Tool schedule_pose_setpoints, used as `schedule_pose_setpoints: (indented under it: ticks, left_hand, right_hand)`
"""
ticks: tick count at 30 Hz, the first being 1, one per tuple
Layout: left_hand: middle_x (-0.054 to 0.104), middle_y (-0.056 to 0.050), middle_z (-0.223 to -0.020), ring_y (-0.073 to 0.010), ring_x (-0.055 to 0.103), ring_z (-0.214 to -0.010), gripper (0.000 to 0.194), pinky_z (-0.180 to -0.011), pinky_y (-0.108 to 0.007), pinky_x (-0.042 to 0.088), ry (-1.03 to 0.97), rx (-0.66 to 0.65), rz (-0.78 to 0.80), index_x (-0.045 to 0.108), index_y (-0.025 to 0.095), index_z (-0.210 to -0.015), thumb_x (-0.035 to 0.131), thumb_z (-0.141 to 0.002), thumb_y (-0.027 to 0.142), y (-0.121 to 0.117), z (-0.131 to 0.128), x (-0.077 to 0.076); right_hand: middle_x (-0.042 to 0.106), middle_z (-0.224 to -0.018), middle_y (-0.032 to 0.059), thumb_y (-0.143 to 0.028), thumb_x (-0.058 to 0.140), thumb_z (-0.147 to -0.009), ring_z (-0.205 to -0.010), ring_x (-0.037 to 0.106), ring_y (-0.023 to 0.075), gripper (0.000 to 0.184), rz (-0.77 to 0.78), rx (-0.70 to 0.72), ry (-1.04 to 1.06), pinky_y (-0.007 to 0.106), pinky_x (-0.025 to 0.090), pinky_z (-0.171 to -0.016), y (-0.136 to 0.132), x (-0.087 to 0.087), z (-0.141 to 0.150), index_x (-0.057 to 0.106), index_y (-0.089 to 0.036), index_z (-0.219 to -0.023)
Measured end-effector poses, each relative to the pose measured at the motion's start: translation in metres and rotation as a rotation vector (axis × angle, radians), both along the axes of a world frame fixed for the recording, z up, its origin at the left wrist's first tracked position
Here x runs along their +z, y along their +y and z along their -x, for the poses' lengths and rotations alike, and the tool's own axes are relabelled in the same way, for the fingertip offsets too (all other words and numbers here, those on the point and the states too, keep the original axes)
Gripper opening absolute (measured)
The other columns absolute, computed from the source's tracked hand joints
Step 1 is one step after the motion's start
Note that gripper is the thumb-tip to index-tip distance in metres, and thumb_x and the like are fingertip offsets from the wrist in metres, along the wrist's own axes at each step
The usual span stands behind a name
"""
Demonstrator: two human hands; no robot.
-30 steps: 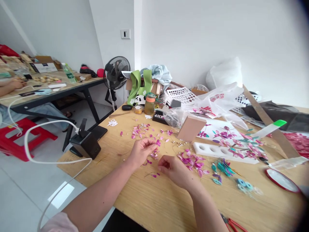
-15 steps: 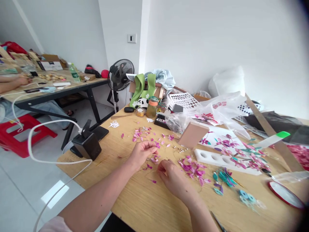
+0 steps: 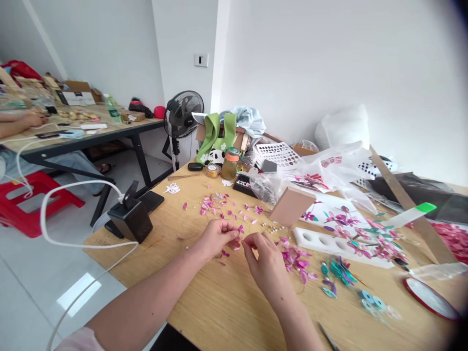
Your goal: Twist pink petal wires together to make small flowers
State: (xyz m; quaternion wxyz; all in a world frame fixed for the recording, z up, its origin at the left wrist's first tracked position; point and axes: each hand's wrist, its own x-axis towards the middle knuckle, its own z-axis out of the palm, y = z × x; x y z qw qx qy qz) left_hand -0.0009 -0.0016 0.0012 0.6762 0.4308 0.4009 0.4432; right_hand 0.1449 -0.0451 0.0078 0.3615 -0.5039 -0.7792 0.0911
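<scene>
My left hand (image 3: 219,236) is pinched shut on a small purple flower (image 3: 240,229), which sticks out past the fingertips. Close beside it, my right hand (image 3: 265,258) has thumb and forefinger pressed together near the flower; whatever lies between them is too fine to make out. Pink and magenta petal pieces (image 3: 298,263) form a loose pile just right of my right hand. More small petals (image 3: 214,202) are scattered beyond my left hand. Several pearl-like beads (image 3: 272,228) lie past my right hand.
A white block with round holes (image 3: 307,236) and finished-looking flower sprays (image 3: 380,243) lie to the right, near teal pieces (image 3: 341,269) and thread spools (image 3: 378,302). A brown box (image 3: 292,207) stands behind. A corded black device (image 3: 130,220) sits left. A co-worker's hand (image 3: 32,119) rests at another table.
My right hand has moved up and in toward my left hand, so the fingertips are now nearly together. My left hand still pinches the purple flower.
</scene>
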Motion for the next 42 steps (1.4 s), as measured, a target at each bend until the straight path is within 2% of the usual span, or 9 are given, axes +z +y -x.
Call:
schedule_pose_setpoints:
  ticks: [5, 11, 22, 27, 34, 42]
  left_hand:
    - [0.062, -0.001, -0.061, -0.0103, 0.057, -0.052, 0.035, -0.057, -0.025, 0.044, 0.026, -0.004, -0.029, 0.061, 0.011, -0.068, 0.079, -0.055, 0.038, -0.001, 0.000, -0.001]
    - [0.060, 0.000, -0.059, -0.0082, 0.054, -0.052, 0.035, -0.056, -0.023, 0.043, -0.032, -0.008, -0.029, 0.061, 0.012, -0.067, 0.080, -0.054, 0.038, -0.001, -0.003, -0.002]
    - [0.059, 0.001, -0.057, -0.0080, 0.054, -0.050, 0.034, -0.056, -0.024, 0.044, -0.091, 0.000, 0.005, 0.061, 0.011, -0.068, 0.080, -0.054, 0.036, 0.002, -0.003, -0.010]
    - [0.060, 0.001, -0.058, -0.0078, 0.053, -0.049, 0.032, -0.056, -0.024, 0.044, -0.121, 0.000, 0.019, 0.062, 0.011, -0.068, 0.081, -0.054, 0.034, 0.002, -0.003, -0.010]
    - [0.063, -0.003, -0.060, -0.0110, 0.057, -0.052, 0.029, -0.060, -0.027, 0.045, -0.166, -0.064, 0.070, 0.064, 0.010, -0.067, 0.081, -0.055, 0.031, 0.003, 0.000, -0.011]
    - [0.063, -0.003, -0.059, -0.0120, 0.059, -0.055, 0.030, -0.063, -0.027, 0.045, -0.160, -0.054, 0.110, 0.064, 0.010, -0.065, 0.082, -0.052, 0.031, 0.002, -0.001, -0.008]
  right_hand:
    - [0.056, -0.073, 0.0027, -0.016, 0.046, -0.089, -0.072, 0.050, 0.0177, 0.012, -0.061, -0.020, -0.051, 0.028, 0.037, -0.062, 0.000, 0.000, 0.001, 0.049, -0.019, -0.078]
    - [0.057, -0.076, 0.0040, -0.013, 0.047, -0.088, -0.074, 0.050, 0.0189, 0.007, -0.151, -0.051, -0.083, 0.030, 0.038, -0.064, -0.001, -0.001, 0.004, 0.052, -0.018, -0.086]
    - [0.058, -0.074, 0.0045, -0.020, 0.045, -0.089, -0.074, 0.050, 0.0193, 0.013, -0.146, -0.099, -0.071, 0.032, 0.039, -0.066, -0.001, -0.001, 0.004, 0.055, -0.018, -0.080]
    - [0.055, -0.073, 0.0039, -0.017, 0.044, -0.089, -0.072, 0.048, 0.0191, 0.013, -0.172, -0.097, -0.109, 0.032, 0.037, -0.066, -0.002, 0.000, 0.007, 0.051, -0.018, -0.078]
    - [0.055, -0.074, 0.0050, -0.016, 0.044, -0.089, -0.074, 0.048, 0.0199, 0.012, -0.210, -0.103, -0.150, 0.033, 0.038, -0.066, -0.003, -0.001, 0.006, 0.054, -0.019, -0.082]
    - [0.054, -0.073, 0.0056, -0.015, 0.045, -0.089, -0.074, 0.047, 0.0207, 0.013, -0.231, -0.128, -0.233, 0.033, 0.037, -0.067, -0.005, 0.001, 0.006, 0.055, -0.017, -0.082]
